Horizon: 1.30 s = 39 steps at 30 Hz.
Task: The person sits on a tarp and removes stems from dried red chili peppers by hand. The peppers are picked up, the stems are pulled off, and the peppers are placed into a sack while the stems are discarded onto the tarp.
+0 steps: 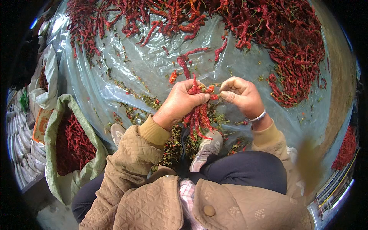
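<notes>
My left hand (184, 99) grips a bunch of dried red chili peppers (201, 115). Their wrinkled pods hang below the fist, and several stem ends poke out by the thumb. Close by on the right is my right hand (241, 93), its fingers curled and the thumb bent toward them beside those stem ends. Whether a thin stem sits between its fingertips is too small to tell. Beyond the left hand, a few loose chilies (184, 64) lie on a clear plastic sheet (161, 66). Beneath both hands, stems and plant scraps (172, 149) are heaped between the shoes (208, 149).
A large pile of dried chilies (293, 51) curves around the far and right sides of the sheet. At my left stands an open green woven sack (53, 138) holding red chilies, with a white sack (50, 83) behind it. Another red heap (345, 148) lies at far right.
</notes>
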Each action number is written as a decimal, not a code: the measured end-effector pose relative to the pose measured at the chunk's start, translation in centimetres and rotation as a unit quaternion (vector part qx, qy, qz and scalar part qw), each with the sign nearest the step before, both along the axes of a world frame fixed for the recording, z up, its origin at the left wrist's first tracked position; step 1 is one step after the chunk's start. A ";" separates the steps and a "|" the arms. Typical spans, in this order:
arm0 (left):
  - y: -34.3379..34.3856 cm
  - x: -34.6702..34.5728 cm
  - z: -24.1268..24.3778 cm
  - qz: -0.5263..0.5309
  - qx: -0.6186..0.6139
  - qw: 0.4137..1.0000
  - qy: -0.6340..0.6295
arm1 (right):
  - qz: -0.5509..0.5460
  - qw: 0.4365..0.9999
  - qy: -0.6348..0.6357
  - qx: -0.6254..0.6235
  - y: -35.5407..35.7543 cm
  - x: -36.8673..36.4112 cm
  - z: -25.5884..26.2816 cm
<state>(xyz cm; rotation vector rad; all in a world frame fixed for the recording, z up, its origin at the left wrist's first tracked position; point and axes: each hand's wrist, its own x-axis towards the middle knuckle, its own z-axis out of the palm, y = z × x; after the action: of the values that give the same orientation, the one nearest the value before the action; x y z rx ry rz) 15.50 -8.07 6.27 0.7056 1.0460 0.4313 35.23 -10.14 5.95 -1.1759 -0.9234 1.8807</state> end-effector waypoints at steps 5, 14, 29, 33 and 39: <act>-0.8 0.5 -0.4 0.121 -0.074 0.989 -0.046 | -0.063 0.983 0.131 -0.112 -0.4 -0.8 -2.0; -0.5 1.2 -0.4 0.054 -0.116 0.992 -0.019 | -0.027 0.793 -0.446 0.414 1.6 -2.0 -1.5; -4.7 -30.1 10.0 -0.235 0.443 0.686 0.528 | 0.367 0.805 -0.349 0.309 3.2 -5.3 -1.6; -11.1 -43.3 13.7 -0.205 0.190 0.556 0.783 | 0.370 0.831 -0.313 0.273 4.5 -3.1 -4.9; -17.6 -54.7 10.2 -0.050 -0.036 0.638 0.768 | 0.441 0.785 -0.369 0.230 6.8 -2.3 -2.3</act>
<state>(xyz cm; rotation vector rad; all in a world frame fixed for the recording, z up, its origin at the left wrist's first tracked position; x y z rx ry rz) -39.23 -25.66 16.42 1.0294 2.5954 -0.5182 32.95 -3.36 3.68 -1.2688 -2.5704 1.5781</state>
